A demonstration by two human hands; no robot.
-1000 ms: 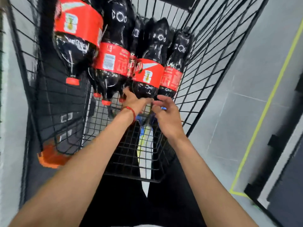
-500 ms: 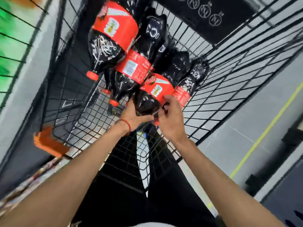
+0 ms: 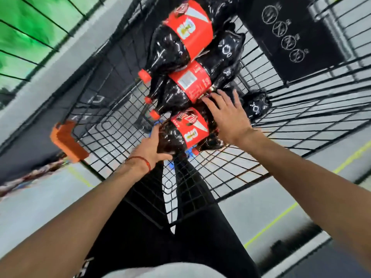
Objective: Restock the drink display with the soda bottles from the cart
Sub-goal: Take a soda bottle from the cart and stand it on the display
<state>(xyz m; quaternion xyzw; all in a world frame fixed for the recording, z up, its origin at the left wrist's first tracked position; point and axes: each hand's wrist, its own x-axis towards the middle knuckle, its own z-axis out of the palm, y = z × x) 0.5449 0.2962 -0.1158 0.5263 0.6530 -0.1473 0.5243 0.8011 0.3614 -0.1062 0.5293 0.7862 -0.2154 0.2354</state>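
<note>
Grey floor [image 3: 40, 197], wire cart [image 3: 220, 177]: I see L hand [image 3: 152, 145] gripping nearest bottle [image 3: 186, 129] lying in cart, R hand [image 3: 226, 115] fingers now spread open, off the label vs 0.5 s ago.

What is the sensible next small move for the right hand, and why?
Probably lower the right hand onto the body of the nearest bottle and grip it: the left hand holds only its cap end, the right is open with spread fingers over it, and the bottle is in the cart.
</note>
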